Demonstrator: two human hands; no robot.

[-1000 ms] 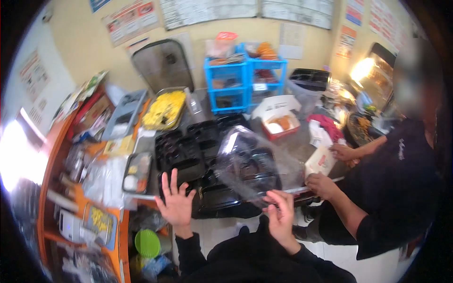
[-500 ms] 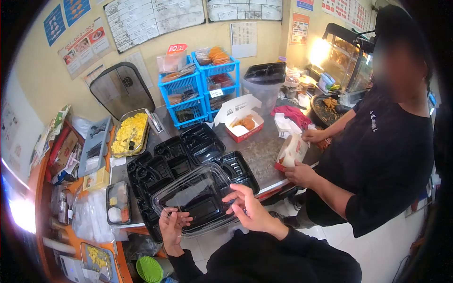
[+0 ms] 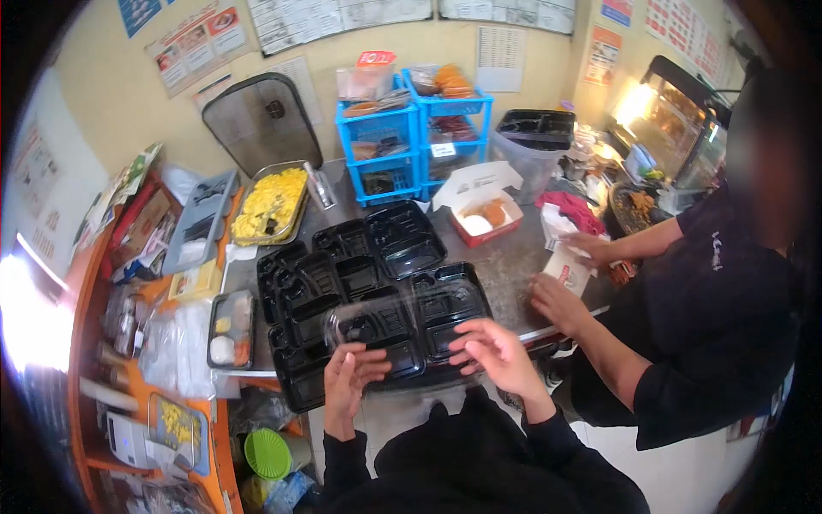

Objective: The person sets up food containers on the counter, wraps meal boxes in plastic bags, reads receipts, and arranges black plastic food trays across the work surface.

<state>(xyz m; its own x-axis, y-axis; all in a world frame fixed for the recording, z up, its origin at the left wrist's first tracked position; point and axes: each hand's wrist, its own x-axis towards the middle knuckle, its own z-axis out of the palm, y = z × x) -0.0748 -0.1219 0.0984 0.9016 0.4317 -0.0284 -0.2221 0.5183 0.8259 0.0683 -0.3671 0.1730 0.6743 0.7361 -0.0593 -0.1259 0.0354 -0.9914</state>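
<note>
A clear plastic lid (image 3: 396,319), blurred and hard to make out, spans the space between my hands over the front black trays. At its left side, my left hand (image 3: 353,381) holds the edge with fingers stretched inward. My right hand (image 3: 497,353) grips the opposite side, thumb and fingers curved. Beneath and beyond lie several black compartment trays (image 3: 402,240), spread over the counter's front; no food shows in them. One tray (image 3: 449,300) sits just past my right fingers.
Blue basket racks (image 3: 377,163) with packets stand at the back. An open red-and-white box (image 3: 486,224) holds food. Yellow food fills a glass dish (image 3: 272,206) at left; a packed tray (image 3: 231,332) sits nearer. A co-worker (image 3: 693,317) at right handles another box (image 3: 569,270).
My view has swung, shifting the counter to the right in frame. The lid looks flatter and more blurred between my hands. The co-worker's box now appears closed.
</note>
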